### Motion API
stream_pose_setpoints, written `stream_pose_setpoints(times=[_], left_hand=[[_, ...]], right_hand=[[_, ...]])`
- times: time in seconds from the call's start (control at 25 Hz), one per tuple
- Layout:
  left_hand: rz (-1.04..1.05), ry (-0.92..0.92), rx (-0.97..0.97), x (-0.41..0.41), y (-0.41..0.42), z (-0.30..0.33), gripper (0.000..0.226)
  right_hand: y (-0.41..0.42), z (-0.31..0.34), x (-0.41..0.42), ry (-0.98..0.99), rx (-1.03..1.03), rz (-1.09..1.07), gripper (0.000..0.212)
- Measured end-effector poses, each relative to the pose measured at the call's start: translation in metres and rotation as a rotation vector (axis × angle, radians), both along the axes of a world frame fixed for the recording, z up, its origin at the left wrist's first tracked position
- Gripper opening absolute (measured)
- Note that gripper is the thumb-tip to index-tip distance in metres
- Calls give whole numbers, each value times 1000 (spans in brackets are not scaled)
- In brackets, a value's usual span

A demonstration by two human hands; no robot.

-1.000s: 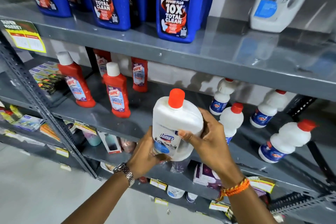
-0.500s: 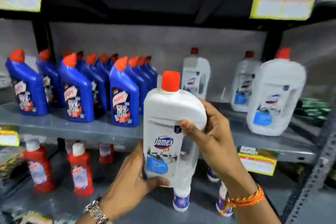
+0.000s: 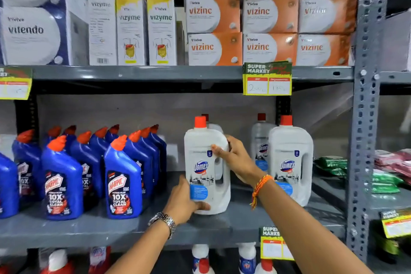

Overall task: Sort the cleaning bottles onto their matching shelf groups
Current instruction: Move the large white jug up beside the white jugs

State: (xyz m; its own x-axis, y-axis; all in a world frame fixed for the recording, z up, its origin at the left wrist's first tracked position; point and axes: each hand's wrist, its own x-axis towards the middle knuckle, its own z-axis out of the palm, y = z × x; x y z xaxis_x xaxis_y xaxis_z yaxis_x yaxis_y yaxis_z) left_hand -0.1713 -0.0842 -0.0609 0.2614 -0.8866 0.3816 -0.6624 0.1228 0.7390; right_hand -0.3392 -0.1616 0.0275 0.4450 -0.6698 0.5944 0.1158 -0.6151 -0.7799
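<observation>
A large white Domex bottle (image 3: 205,162) with a red cap stands upright on the grey middle shelf (image 3: 124,229). My left hand (image 3: 185,203) grips its lower left corner and my right hand (image 3: 235,160) wraps its upper right side by the handle. Another white Domex bottle (image 3: 290,162) stands to the right, with two more behind, partly hidden. Several blue Harpic bottles (image 3: 122,182) with red caps stand grouped on the left of the same shelf.
Stacked Vizinc boxes (image 3: 269,13), Vizyme boxes and Vitendo boxes fill the shelf above. A perforated grey upright (image 3: 362,140) bounds the right side, with green and pink packets beyond it. Small red and white bottles show on the shelf below. Price tags hang on the shelf edges.
The held Domex bottle has gone up from the lower shelf level and forward onto the middle shelf beside the other Domex bottles. The view has tilted upward. Both hands still hold it.
</observation>
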Motion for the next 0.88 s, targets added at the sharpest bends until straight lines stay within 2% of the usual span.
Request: stream_pose_setpoints(times=[0.08, 0.2, 0.4, 0.56, 0.88], left_hand=[[0, -2, 37, 1, -10, -1, 82], [13, -13, 23, -1, -11, -3, 78], [-40, 80, 43, -6, 5, -20, 69], [-29, 65, 64, -3, -1, -18, 62], [-58, 41, 174, -4, -2, -3, 50]], right_hand=[[-9, -2, 1, -8, 21, -6, 40], [-18, -14, -2, -31, 84, -62, 36], [-6, -79, -18, 298, 113, -307, 54], [0, -97, -9, 368, 72, -462, 42], [6, -88, -6, 379, 134, -525, 23]])
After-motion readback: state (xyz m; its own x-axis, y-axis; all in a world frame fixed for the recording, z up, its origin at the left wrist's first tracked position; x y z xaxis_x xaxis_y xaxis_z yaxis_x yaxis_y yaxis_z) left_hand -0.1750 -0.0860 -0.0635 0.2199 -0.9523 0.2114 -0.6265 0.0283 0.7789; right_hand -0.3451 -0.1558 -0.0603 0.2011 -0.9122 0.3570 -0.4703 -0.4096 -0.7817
